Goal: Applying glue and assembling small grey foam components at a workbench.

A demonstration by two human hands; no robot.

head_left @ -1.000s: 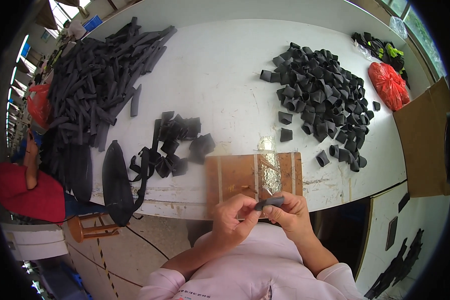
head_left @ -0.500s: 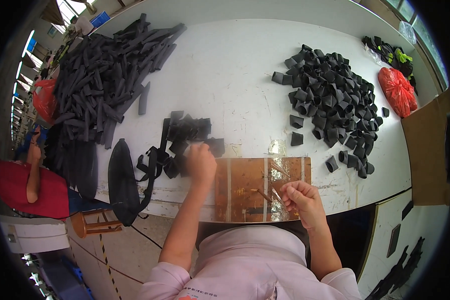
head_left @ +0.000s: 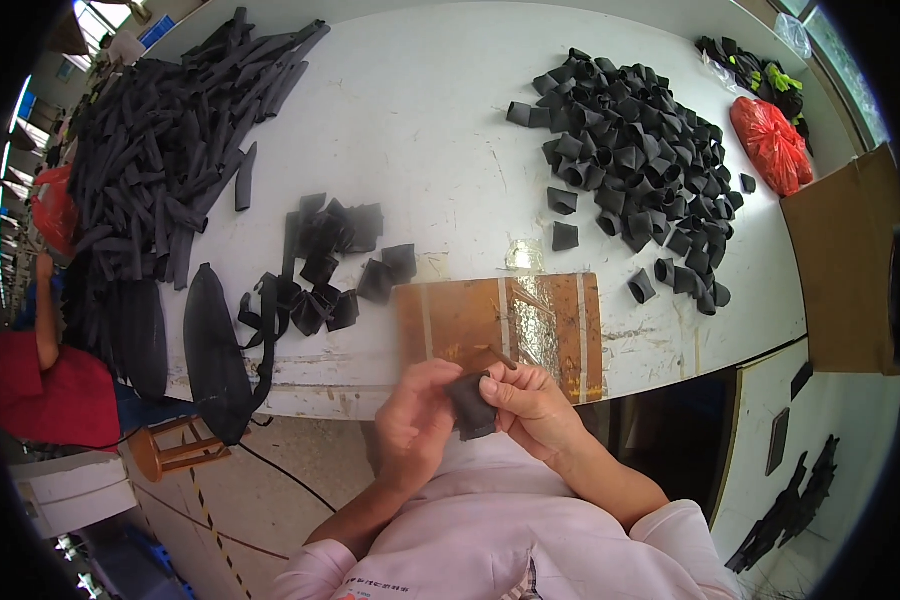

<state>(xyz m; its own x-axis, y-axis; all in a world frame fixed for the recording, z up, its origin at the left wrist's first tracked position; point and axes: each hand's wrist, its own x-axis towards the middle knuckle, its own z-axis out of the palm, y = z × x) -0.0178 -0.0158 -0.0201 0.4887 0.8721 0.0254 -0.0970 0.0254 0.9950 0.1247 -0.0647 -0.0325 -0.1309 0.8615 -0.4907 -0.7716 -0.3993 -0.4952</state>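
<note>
Here, right hand (head_left: 532, 408): the black piece (head_left: 473, 408) is pinched, just short of the board (head_left: 460, 317).
Left hand (head_left: 413, 418): curled against the piece's left side; firmness cannot be told.
Black piece: could be dropped if the pinch is loosened.
Brown stick (head_left: 502, 357): could be knocked by nearby fingers.

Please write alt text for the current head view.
The right hand pinches a small black piece, the left hand at its other side, by a brown board at the near edge of a white table. Beyond lie long dark strips piled at left, a small cluster of black pieces, and a heap of short black pieces at right.
</note>
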